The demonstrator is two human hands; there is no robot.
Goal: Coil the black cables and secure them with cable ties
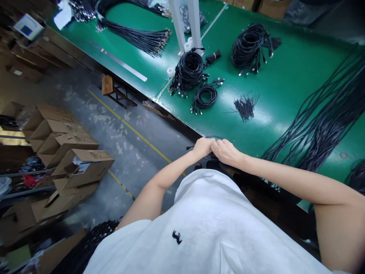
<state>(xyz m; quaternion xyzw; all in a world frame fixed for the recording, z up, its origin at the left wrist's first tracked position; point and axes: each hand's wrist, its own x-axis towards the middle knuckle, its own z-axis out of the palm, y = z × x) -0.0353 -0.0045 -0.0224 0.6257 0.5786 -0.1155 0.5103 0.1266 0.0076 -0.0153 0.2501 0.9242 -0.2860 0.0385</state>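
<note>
Both hands meet close to my body at the front edge of the green table (242,139). My left hand (203,147) is closed on a black cable (189,147), whose end sticks out to the left. Pressed against it, my right hand (226,152) is closed on the same cable; part of a loop shows just behind the fingers. What lies between the fingertips is hidden. Beyond the hands lie a small coiled cable (205,96) with metal plugs and a heap of short black ties (245,106).
Larger cable coils (189,68) (249,45) lie farther back, near white posts (195,26). Long loose cables (322,129) spread over the right side. A steel ruler (119,62) lies at the left table edge. A wooden stool (107,85) and cardboard boxes (88,167) stand on the floor.
</note>
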